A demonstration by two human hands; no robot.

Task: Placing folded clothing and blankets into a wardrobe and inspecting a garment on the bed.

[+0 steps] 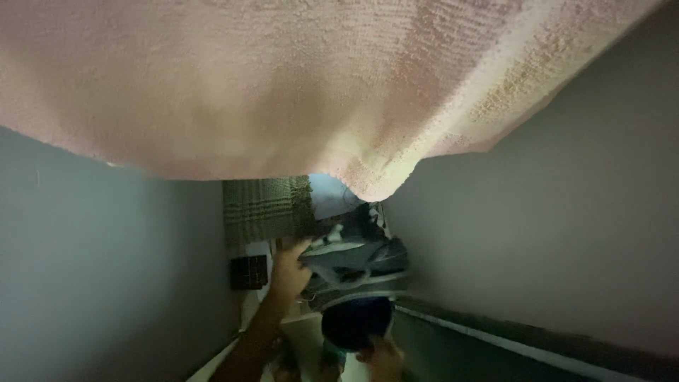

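A pink towel (297, 78) hangs close in front of the camera and fills the top half of the view. Below it, my left hand (290, 270) reaches forward and grips the edge of a blurred grey and white object (350, 258) lying on a pile. My right hand (384, 359) is at the bottom edge, up against the underside of a dark round object (356, 322), and seems to hold it. The scene is dim and blurred, so neither object can be told more exactly.
Grey walls close in on the left (99, 269) and right (552, 233), leaving a narrow gap. A green plaid cloth (267, 209) hangs at the back, with a small dark box (249, 272) below it. A pale ledge (495, 336) runs along the right wall.
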